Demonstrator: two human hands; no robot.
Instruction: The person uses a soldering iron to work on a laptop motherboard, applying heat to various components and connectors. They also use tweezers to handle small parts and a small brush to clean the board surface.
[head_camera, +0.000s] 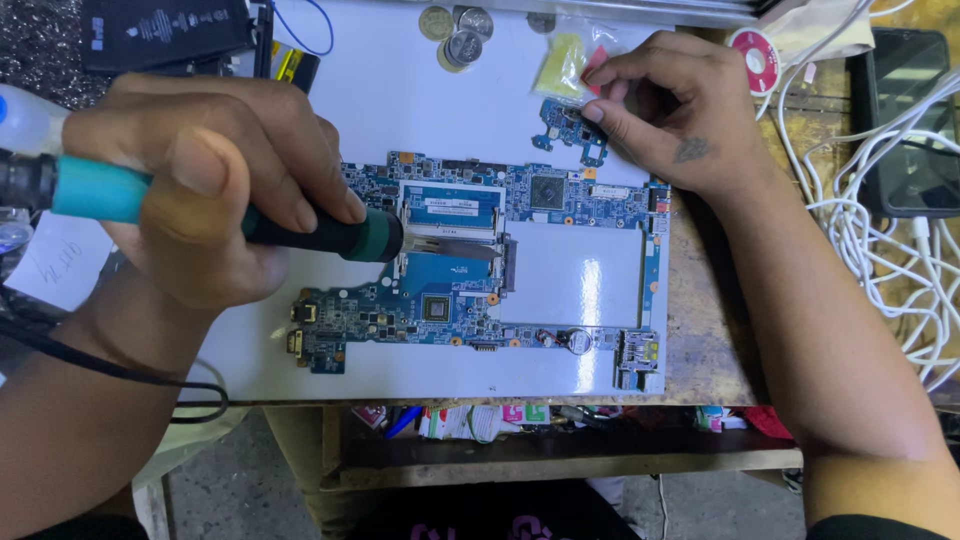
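Two circuit boards are lying on the white mat (400, 90). The large blue board (480, 265), flat, frame-shaped and glossy, is sitting at the mat's centre. The left hand (200, 190) is wrapping closed around a teal-and-black soldering iron (230, 215), its metal tip resting over the board's middle slot; judged mid-work, no finished joint showing. The right hand (670, 105) is pinching down a small blue board (568, 128) just above the large board's upper right edge. Round coins (458, 30) are lying farther above; white cables (880, 230) are tangling to its right.
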